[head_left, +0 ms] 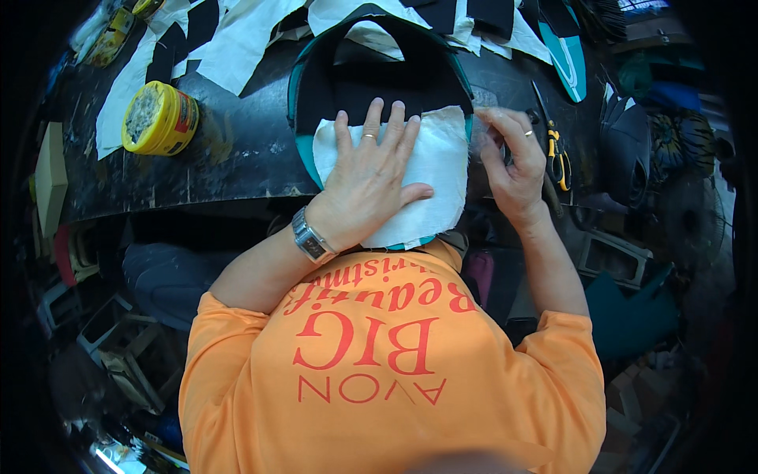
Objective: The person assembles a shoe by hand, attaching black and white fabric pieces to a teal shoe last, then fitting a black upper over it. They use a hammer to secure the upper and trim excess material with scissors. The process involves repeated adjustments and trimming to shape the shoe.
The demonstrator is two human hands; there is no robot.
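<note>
Left hand: your left hand point(371, 178) lay flat and open, fingers spread, pressing down on the white fabric piece point(430, 178); its grip closed on nothing.
Right hand: your right hand point(513, 162) sat at the right edge of that white piece, fingers curled and pinching at its upper right corner; whether the grip truly held the cloth, I could not tell.
White fabric piece: it lay on top of the black and teal curved panel point(379, 79), covering the panel's near end, at the front edge of the dark surface point(237, 150).
Wrist: you wore a metal watch point(310, 237) on the left wrist.
Yellow tub: a yellow tub point(158, 118) stood open on the surface, well to the left of your left hand.
Scissors: yellow-handled scissors point(557, 150) lay just beside your right hand, on its right.
Scraps: white and black offcuts point(237, 39) were spread along the far side of the surface.
</note>
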